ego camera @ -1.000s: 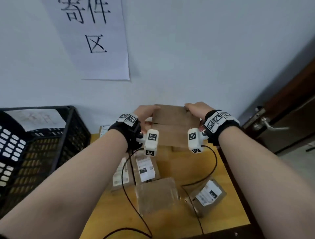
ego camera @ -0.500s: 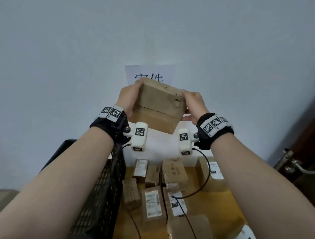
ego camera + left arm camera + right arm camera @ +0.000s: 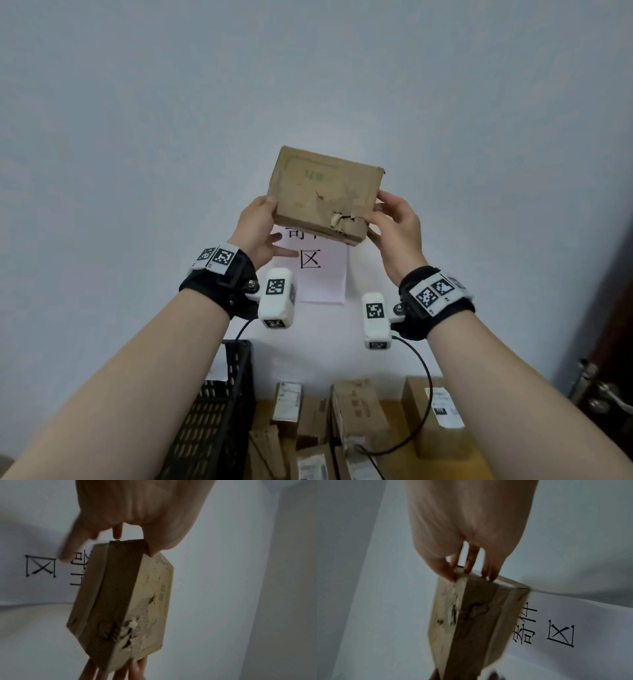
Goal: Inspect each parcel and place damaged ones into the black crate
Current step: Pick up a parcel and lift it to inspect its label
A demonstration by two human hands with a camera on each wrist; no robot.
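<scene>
Hands hold one brown parcel (image 3: 327, 193) up high in front of the white wall. The left hand (image 3: 257, 230) grips the parcel's left end, with the thumb on the front face and the fingers behind it. The right hand (image 3: 397, 226) grips the right end, thumb in front and fingertips (image 3: 467, 569) pressed on the edge. The parcel is tilted, with its right side a little lower. Its front face is ripped near the bottom right corner, and bits of torn card curl out there. A small green mark is printed near the top of the face, but it is too blurry to read.

Just behind the parcel, a white paper sign (image 3: 317, 274) is stuck on the wall. The parcel covers the sign's top part. The right wrist view shows the big black writing on it as "寄件区".

Far below the parcel sits the black crate (image 3: 219, 411), down to the left. To the right of the crate, more brown parcels (image 3: 359, 407) lie on the yellow tabletop (image 3: 394, 411). Some have white labels (image 3: 287, 401) with print too small to read.
</scene>
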